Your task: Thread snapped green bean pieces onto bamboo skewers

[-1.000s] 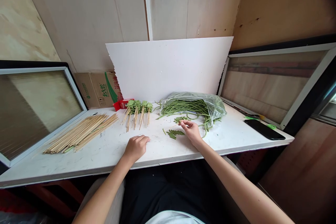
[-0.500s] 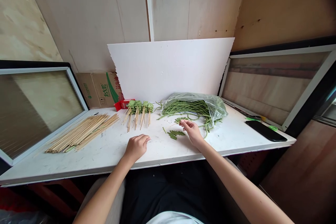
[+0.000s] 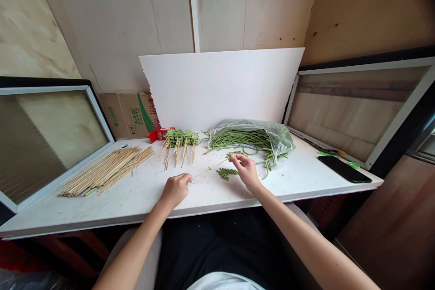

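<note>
A thin bamboo skewer [image 3: 222, 162] slants up to the pinched fingertips of my right hand [image 3: 245, 171]. My left hand [image 3: 176, 189] is closed just above the table's front, and a pale stick runs from its fingertips on the same line, so it looks like one skewer between both hands. A small green bean piece [image 3: 210, 168] shows along that line. Below my right fingers lies a row of cut green bean pieces [image 3: 226, 173]. More cut pieces [image 3: 233, 155] sit just behind those fingers, partly hidden.
A clear plastic bag of long green beans [image 3: 244, 138] lies behind my right hand. Bean-loaded skewers [image 3: 181, 138] lean by a red packet [image 3: 156, 135]. Bare skewers [image 3: 102, 172] are piled left. A black phone [image 3: 344, 170] and cardboard box [image 3: 127, 115] also rest on the white table [image 3: 136, 208].
My left hand has shifted slightly left. The stick at its fingertips now shows, and the small bean piece is farther left and turned. My right hand has moved slightly left.
</note>
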Tool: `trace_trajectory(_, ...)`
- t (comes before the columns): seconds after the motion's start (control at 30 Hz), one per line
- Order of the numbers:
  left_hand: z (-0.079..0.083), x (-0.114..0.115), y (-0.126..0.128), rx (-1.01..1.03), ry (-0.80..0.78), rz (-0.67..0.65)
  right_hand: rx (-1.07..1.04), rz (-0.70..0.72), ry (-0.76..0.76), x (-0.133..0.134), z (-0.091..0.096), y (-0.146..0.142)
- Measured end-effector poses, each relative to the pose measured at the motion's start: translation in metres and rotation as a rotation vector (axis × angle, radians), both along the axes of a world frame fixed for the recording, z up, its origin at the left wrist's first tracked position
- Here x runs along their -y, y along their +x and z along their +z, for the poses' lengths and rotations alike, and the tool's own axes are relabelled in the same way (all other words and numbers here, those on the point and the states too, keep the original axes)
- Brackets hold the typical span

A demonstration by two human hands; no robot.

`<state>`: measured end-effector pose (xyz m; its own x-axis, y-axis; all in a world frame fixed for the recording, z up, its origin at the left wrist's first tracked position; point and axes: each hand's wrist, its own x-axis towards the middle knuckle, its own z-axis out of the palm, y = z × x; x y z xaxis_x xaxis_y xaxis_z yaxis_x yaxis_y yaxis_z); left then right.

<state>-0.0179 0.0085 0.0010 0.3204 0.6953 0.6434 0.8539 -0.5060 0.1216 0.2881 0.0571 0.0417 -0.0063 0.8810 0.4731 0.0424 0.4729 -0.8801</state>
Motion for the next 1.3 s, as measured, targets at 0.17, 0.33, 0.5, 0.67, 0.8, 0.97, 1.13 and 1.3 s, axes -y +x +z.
trace_trajectory(0.17, 0.001, 0.0, 0.0, 0.009, -0.064, -0.019, -0.024, -0.01, 0.013, 0.0, -0.001, -0.002)
trace_trajectory(0.33, 0.003, 0.0, 0.0, 0.018, -0.11, 0.007, 0.022, 0.001, 0.002, 0.0, 0.0, -0.001)
trace_trajectory(0.5, 0.008, 0.002, 0.004, 0.099, -0.132, 0.03, 0.004, -0.042, -0.042, -0.007, -0.004, 0.001)
trace_trajectory(0.67, 0.008, 0.002, 0.005, 0.147, -0.073, 0.001, -0.073, -0.128, -0.115, -0.015, -0.013, 0.005)
trace_trajectory(0.8, 0.006, 0.002, 0.005, 0.126, -0.019, -0.025, -0.064, -0.124, -0.122, -0.014, -0.014, 0.005)
trace_trajectory(0.97, 0.004, 0.001, 0.002, 0.082, 0.003, -0.01, -0.048, -0.112, -0.069, -0.006, -0.011, -0.001)
trace_trajectory(1.13, 0.001, -0.001, 0.0, 0.057, 0.007, 0.021, -0.07, -0.099, -0.03, 0.0, -0.009, -0.007)
trace_trajectory(1.3, 0.0, -0.003, -0.001, 0.046, -0.001, 0.035, -0.068, -0.093, -0.017, 0.004, -0.007, -0.009)
